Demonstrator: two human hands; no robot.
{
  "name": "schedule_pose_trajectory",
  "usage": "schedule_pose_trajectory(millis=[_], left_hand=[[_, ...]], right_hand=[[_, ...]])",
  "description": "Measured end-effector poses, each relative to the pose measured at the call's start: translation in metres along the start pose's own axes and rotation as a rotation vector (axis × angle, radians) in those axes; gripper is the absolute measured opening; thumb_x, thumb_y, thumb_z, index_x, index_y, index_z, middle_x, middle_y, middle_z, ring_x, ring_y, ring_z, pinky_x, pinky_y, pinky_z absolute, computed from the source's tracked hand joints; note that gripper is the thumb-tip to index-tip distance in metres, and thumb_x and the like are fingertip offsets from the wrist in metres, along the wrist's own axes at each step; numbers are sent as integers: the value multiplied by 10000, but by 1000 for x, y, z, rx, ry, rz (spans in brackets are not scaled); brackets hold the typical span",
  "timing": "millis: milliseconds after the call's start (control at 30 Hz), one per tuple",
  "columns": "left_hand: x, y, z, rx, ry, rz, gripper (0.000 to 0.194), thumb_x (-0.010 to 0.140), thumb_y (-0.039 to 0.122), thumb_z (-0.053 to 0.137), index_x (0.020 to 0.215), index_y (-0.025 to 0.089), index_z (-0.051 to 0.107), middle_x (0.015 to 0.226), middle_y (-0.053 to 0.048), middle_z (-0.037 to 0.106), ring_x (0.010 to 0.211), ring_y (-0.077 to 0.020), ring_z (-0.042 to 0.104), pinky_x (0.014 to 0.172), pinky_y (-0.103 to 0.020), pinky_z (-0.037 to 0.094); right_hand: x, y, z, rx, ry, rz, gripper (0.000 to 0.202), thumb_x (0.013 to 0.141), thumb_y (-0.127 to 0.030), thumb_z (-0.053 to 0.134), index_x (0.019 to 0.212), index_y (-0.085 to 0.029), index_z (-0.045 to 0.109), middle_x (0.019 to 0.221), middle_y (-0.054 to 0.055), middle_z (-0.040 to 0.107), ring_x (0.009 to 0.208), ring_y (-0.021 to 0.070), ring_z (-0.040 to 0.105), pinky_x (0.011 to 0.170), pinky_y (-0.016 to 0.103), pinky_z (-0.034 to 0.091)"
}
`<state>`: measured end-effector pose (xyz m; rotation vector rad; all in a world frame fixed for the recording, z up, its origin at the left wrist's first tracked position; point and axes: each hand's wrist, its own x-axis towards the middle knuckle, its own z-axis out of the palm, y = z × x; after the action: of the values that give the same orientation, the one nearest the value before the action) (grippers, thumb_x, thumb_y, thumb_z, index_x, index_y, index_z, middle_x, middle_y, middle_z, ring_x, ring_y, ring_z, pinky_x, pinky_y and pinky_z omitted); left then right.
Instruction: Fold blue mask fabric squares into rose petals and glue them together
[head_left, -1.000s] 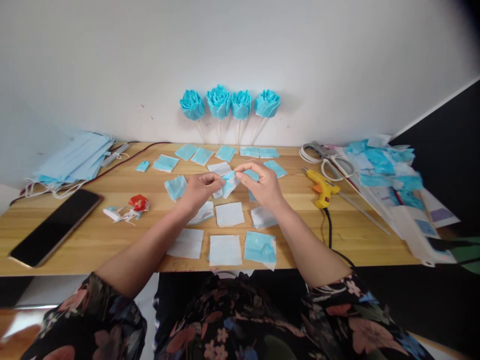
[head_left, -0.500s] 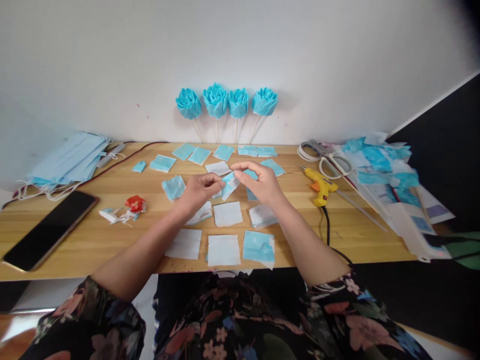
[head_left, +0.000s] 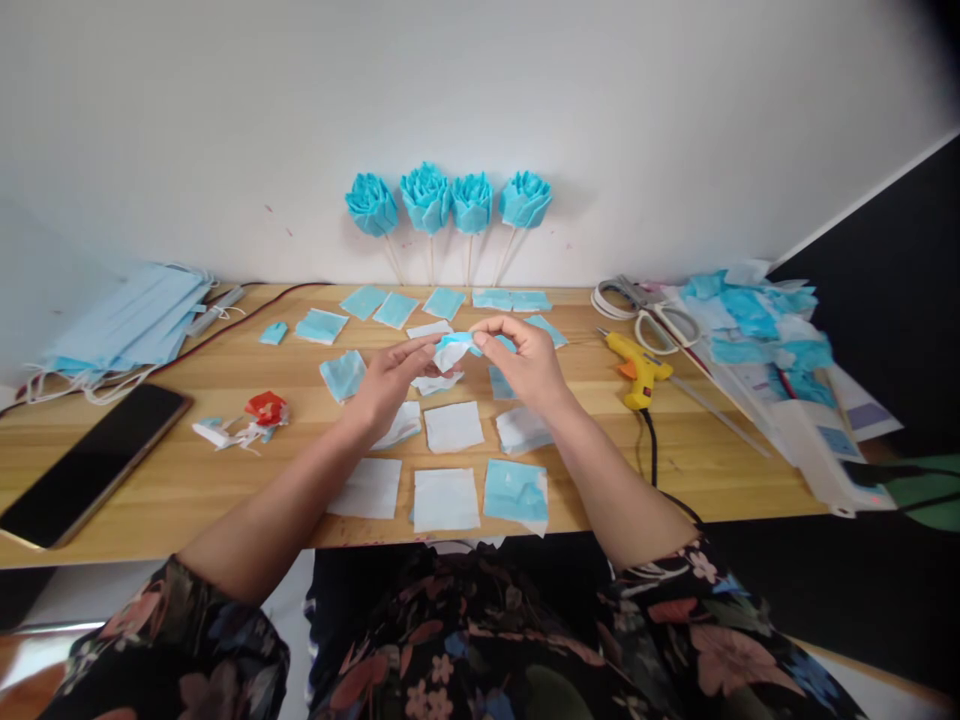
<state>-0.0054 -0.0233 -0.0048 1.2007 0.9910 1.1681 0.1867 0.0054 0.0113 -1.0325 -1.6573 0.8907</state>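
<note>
1 blue-white piece (head_left: 453, 352), bent, between 2 hands (head_left: 527, 368)

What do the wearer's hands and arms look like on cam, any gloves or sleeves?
Left hand and right hand: bare, no gloves, rings or watch visible. Sleeves: loose, black, printed with pink and blue flowers, ending on the forearms.

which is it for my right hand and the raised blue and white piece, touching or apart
Touching. The head view shows the right hand pinching the blue and white piece at its near end, thumb against it.
</note>
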Motion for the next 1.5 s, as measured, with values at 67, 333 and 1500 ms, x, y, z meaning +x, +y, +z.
schedule_pose_trajectory(millis=[67, 333, 1500], left_hand=[[-1, 1, 0, 47, 30, -1, 492, 840, 503, 668, 1176, 149, 732, 923, -89, 767, 907, -236, 698, 903, -374, 504], [1, -1, -5, 68, 96, 12, 575, 913, 585, 505, 1207, 132, 704, 892, -88, 731, 880, -223, 676, 859, -362, 508], [2, 9, -2, 31, 70, 66, 165, 787, 339, 729, 711, 192, 725, 701, -12, 680, 730, -151, 593, 790, -295, 448]], right_hand=[[0, 2, -1, -6, 2, -10, 138, 870, -329, 623, 852, -220, 705, 862, 5, 719, 833, 177, 638, 834, 317, 484], [1, 7, -5, -6, 1, -90, 148, 904, -347, 618, 885, -225, 700, 932, 7, 724, 901, 176, 647, 880, 311, 482], [0, 9, -1, 196, -120, 99, 567, 923, -614, 532, 1364, -261, 591, 1268, 68, 710, 1268, 251, 609, 1119, 458, 437]])
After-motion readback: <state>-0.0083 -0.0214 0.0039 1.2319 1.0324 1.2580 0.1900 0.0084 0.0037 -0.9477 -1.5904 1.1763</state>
